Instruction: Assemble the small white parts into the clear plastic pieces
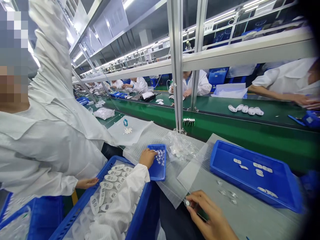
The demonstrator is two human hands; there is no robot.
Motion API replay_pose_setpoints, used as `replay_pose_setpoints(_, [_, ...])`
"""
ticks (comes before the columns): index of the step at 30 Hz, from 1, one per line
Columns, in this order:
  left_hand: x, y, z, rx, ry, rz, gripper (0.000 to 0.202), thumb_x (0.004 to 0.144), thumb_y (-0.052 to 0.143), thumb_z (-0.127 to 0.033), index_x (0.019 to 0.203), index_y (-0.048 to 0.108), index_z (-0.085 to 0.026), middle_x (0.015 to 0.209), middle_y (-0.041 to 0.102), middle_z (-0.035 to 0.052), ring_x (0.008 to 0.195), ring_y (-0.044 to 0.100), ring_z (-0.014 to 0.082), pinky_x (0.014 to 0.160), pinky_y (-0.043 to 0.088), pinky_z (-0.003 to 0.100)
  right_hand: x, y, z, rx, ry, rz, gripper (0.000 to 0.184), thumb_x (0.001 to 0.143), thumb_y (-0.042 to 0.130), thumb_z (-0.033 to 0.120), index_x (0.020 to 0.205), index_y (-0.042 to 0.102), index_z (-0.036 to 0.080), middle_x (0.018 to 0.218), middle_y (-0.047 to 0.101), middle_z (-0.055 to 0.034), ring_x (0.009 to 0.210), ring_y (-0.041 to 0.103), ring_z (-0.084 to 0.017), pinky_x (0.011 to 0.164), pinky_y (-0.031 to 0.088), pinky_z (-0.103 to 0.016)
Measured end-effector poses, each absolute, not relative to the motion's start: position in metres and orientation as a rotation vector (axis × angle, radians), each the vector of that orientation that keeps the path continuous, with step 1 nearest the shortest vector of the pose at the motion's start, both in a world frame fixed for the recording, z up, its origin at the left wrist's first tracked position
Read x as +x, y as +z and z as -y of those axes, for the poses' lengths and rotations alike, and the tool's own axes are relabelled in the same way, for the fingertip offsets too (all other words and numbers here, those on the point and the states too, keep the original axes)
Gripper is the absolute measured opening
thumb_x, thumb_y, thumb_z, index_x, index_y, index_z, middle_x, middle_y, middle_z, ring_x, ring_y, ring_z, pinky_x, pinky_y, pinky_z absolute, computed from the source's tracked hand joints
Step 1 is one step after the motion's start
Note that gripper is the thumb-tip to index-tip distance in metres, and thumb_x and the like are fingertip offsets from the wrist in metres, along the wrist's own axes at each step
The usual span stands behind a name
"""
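As the right hand pinches, a small metal part sits between its fingers.

From here the near-right tray and the small tray read as smooth, slightly glossy blue plastic. The bright metal part at the near edge shines. Beneath them lies a translucent plastic sheet. The white sleeve looks like matt cloth, the green conveyor belt smooth, and the far uprights like satin aluminium.
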State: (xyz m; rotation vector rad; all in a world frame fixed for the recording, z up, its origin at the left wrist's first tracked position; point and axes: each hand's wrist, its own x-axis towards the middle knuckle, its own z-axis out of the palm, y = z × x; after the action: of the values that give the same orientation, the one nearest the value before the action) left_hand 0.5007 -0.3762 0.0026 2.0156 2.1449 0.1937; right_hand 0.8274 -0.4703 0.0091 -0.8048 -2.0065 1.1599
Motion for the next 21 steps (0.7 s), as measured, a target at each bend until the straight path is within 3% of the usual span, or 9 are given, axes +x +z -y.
replay_pose_setpoints(3, [0.503,-0.002,0.374,2.085,0.073,-2.130,0.014,0.090,0.064,-0.024,0.101,0.070,-0.017,0.107,0.069,0.0062,0.113,0.058,0.0254,0.102,0.039,0.049,0.830,0.005,0.470,-0.814,1.165,2.011,0.020,0.098,0.051,0.022,0.115,0.058,0.027,0.100,0.061,-0.0033,0.081,0.062,-0.016,0.072,0.054,-0.026])
replay_pose_setpoints(7, [0.501,0.000,0.384,2.095,0.020,-2.174,0.012,0.088,0.065,-0.025,0.093,0.072,-0.017,0.102,0.070,0.0070,0.113,0.055,0.0272,0.100,0.038,0.047,0.834,-0.003,0.470,-0.856,1.227,2.039,0.019,0.099,0.050,0.025,0.116,0.057,0.027,0.103,0.060,-0.0036,0.084,0.062,-0.016,0.074,0.053,-0.027])
replay_pose_setpoints(11, [0.495,0.004,0.394,2.020,0.097,-2.317,0.022,0.088,0.062,-0.019,0.106,0.073,-0.022,0.127,0.063,0.0109,0.124,0.043,0.0334,0.102,0.034,0.049,0.828,-0.005,0.462,-0.887,1.250,2.084,0.019,0.100,0.048,0.027,0.117,0.057,0.025,0.105,0.061,-0.0046,0.084,0.062,-0.016,0.076,0.052,-0.030])
replay_pose_setpoints(14, [0.493,0.002,0.391,1.945,0.181,-2.345,0.023,0.083,0.066,-0.015,0.103,0.074,-0.021,0.141,0.053,0.0099,0.131,0.036,0.0360,0.105,0.032,0.051,0.812,0.000,0.450,-0.881,1.176,2.138,0.018,0.099,0.049,0.023,0.113,0.059,0.023,0.105,0.062,-0.0059,0.091,0.063,-0.019,0.081,0.052,-0.033])
replay_pose_setpoints(21, [0.497,0.004,0.382,1.704,0.705,-2.166,0.005,0.077,0.074,-0.017,0.081,0.076,-0.017,0.118,0.066,0.0119,0.128,0.042,0.0346,0.109,0.030,0.052,0.774,0.005,0.433,-0.820,1.011,2.250,0.020,0.094,0.052,0.016,0.109,0.062,0.023,0.103,0.064,-0.0065,0.096,0.063,-0.023,0.084,0.052,-0.036])
